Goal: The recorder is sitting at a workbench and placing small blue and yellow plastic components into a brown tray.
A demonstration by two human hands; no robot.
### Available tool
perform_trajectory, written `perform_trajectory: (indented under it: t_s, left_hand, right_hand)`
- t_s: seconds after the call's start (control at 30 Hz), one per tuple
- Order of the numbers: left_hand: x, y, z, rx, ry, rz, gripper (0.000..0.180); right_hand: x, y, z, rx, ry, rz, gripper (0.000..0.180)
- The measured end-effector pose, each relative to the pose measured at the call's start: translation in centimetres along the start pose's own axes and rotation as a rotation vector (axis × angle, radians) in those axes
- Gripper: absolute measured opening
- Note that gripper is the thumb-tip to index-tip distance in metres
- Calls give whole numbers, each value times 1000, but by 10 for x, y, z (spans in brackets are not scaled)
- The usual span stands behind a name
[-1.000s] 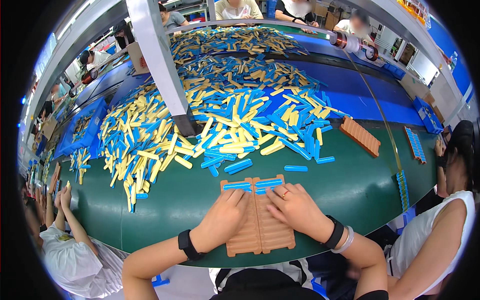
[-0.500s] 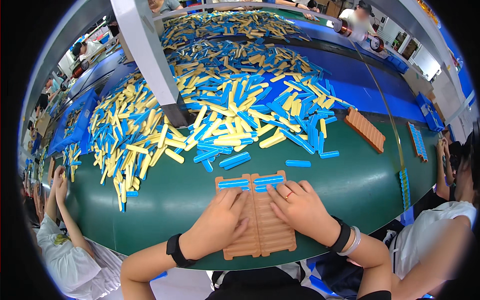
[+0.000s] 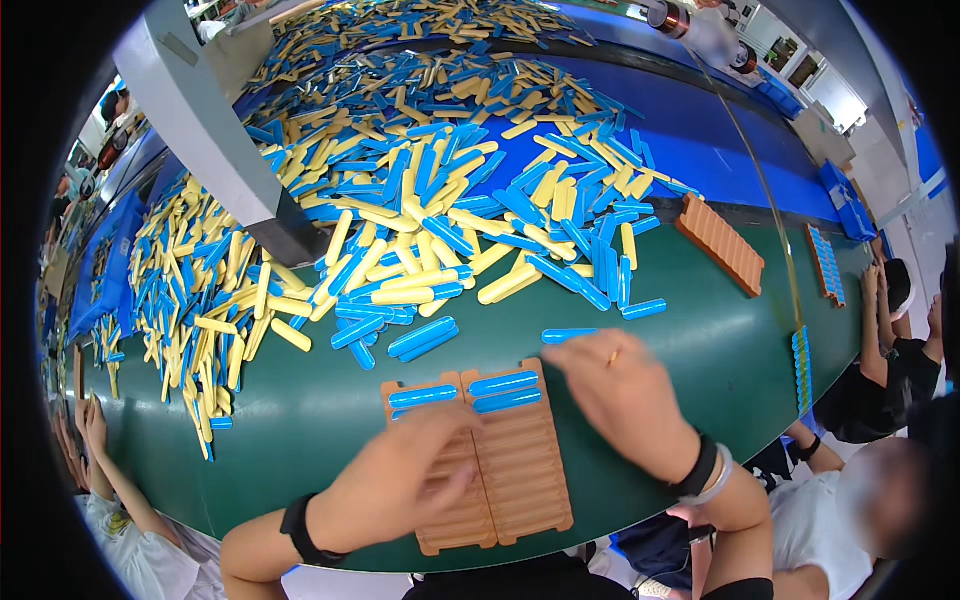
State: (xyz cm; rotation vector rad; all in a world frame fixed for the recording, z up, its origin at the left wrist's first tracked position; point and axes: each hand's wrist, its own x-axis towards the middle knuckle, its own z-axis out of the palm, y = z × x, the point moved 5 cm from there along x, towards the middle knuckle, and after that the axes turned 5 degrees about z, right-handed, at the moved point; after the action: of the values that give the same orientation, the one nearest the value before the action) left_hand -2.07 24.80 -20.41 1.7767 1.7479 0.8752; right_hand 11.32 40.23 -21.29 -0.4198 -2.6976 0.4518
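Note:
Two brown ridged trays lie side by side in front of me, a left tray point(image 3: 455, 535) and a right tray point(image 3: 525, 470). Blue oblong strips with rounded ends fill the top grooves of both, such as the blue strip point(image 3: 503, 383) in the right one. Over the left tray is my left hand point(image 3: 395, 475), slightly blurred, its thumb apart from the bent fingers; it hides part of the grooves. My right hand point(image 3: 625, 400), smeared by motion, is right of the trays, its fingertips beside a loose blue strip point(image 3: 566, 335). Whether they grip anything is unclear.
A large heap of blue and yellow strips point(image 3: 410, 220) spreads over the green table point(image 3: 300, 430) and the blue surface behind. A grey post point(image 3: 215, 130) rises through it. More brown trays point(image 3: 720, 246) lie to the right. Co-workers sit at both sides.
My right hand has left the right tray and moved right and slightly up toward the loose blue strip. My left hand stays over the left tray. The whole view has shifted.

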Motion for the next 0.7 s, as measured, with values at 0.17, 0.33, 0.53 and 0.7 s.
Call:
perform_trajectory:
  t_s: [0.17,0.33,0.53,0.7]
  left_hand:
    - [31,-32,-35,273,246,-3,14]
    - [53,-56,-29,455,59,-46,17]
    - [53,-54,-33,478,61,-45,12]
    - [51,-43,-42,441,203,57,12]
  right_hand:
    - [3,33,6,-32,-15,125,19]
    - [6,29,7,-90,-31,121,17]
    - [6,30,6,-32,0,146,12]
    - [4,33,8,-28,1,152,11]
